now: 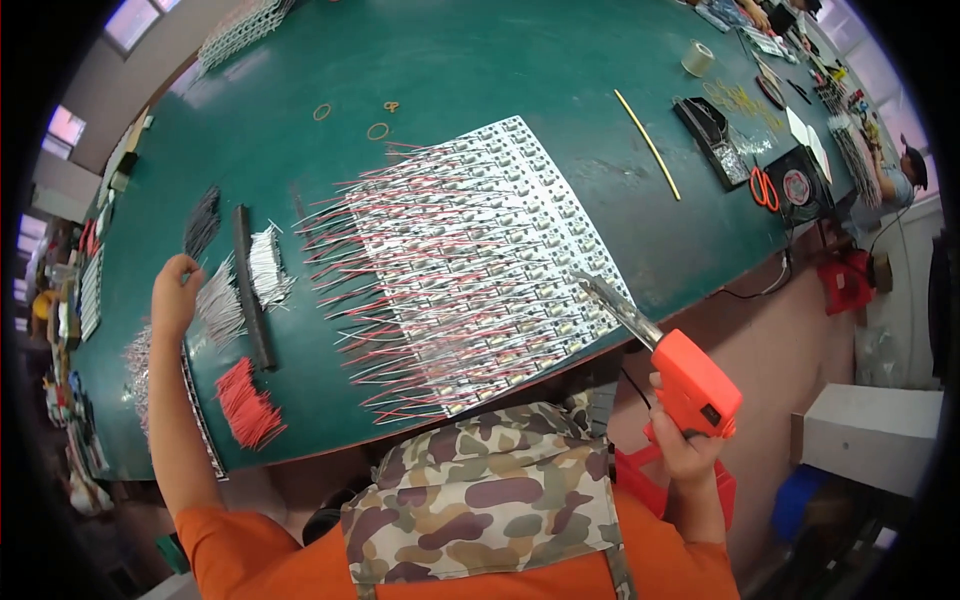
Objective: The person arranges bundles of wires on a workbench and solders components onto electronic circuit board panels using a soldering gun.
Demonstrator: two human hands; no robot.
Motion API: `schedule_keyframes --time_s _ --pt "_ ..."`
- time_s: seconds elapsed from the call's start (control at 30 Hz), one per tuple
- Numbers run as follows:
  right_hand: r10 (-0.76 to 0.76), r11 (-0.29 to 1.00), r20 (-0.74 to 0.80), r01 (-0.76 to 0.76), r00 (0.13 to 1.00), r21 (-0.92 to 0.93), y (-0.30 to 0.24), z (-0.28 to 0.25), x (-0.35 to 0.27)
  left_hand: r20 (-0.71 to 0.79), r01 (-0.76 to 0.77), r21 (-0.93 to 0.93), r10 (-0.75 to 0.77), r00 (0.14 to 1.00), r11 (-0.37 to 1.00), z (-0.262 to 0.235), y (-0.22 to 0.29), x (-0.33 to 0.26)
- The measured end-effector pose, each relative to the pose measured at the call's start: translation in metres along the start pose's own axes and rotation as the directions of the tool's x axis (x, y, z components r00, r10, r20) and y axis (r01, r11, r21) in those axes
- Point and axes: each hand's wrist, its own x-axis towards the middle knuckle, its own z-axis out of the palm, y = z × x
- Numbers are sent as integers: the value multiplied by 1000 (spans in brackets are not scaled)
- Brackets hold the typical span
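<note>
My right hand [686,440] grips a red soldering gun [697,383], its metal tip resting at or just above the right side of a white circuit board panel [545,190]. Rows of red, white and dark wires [400,260] spread leftward over the panel and past its left edge. My left hand [178,280] is at the left, thumb and fingers pinched together beside a bundle of black wires [203,222]; what they hold, if anything, is too small to make out. Near it lie pale wires [221,303], a dark bar [252,290], white wires [266,264] and red wires [250,405].
Rubber bands [377,131] lie beyond the panel on the green table [420,60]. To the right are a yellow stick [648,145], a spool [697,58], a black tray [712,140], orange-handled scissors [764,188] and a small black fan [800,187]. Another person [908,172] sits far right.
</note>
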Motion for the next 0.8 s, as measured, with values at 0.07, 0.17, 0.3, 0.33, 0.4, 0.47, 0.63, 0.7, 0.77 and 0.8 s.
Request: schedule_keyframes --time_s 0.07,0.17,0.3,0.33,0.4,0.47,0.63,0.7,0.77,0.8 --pt "-38 999 -63 39 997 12 6 -2 -2 -6 -14 25 15 1000 1000 -8 16 5" --pt "-192 981 31 192 981 -1 19 -12 -3 -79 -84 118 93 992 989 -21 47 9" --pt "-158 985 -17 159 987 65 25 -15 -10 -150 -199 56 205 967 978 -25 153 12" --pt "-157 986 -15 158 987 57 28 -18 -12 -128 -248 5 247 961 969 -20 182 11" --pt "-154 986 -17 155 988 55 31 -21 -18 -143 -504 -69 491 859 861 -1 236 5" --pt "-155 985 -41 158 987 66 33 -22 -21 -161 -687 -94 670 725 720 18 291 -11" --pt "-102 991 7 101 995 85 41 -33 -38 -81 -796 -330 825 559 507 63 385 -44" --pt "-101 994 -8 102 995 51 46 -34 -45 -27 -789 -343 834 551 510 74 393 -48" --pt "-12 996 -70 18 997 90 46 -33 -49 36 -778 -351 837 546 522 84 397 -51" --pt "-5 996 -74 12 997 93 48 -34 -52 42 -779 -353 840 541 519 86 399 -51"
